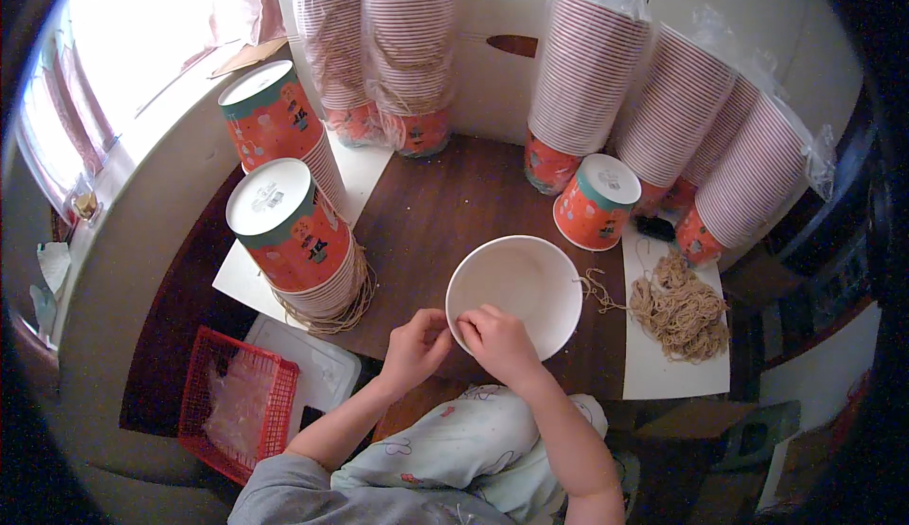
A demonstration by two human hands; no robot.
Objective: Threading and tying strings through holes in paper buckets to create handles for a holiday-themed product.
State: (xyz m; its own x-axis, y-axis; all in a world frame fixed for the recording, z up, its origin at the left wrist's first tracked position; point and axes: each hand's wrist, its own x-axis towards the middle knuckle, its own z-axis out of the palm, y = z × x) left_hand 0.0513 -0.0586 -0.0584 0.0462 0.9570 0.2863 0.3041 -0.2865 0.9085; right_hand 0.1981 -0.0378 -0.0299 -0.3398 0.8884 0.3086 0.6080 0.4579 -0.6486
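A white-lined paper bucket (530, 279) stands mouth up on the dark brown table in front of me. My right hand (497, 340) reaches over its near left rim, fingers bent and closed on the bucket's edge. Just outside that rim, my left hand (417, 345) is closed in a pinch; whatever lies between its fingertips is too small to make out. A piece of tan twine (597, 290) shows at the bucket's right side. Farther right, a tangled heap of tan twine (680, 307) lies on a white board.
Upside-down stacks of red printed buckets (294, 241) stand at left, with twine loops around the nearer one. Tall plastic-wrapped bucket stacks (587, 71) line the back. One bucket (597, 201) sits upside down behind mine. A red basket (199, 402) holding clear plastic is at lower left.
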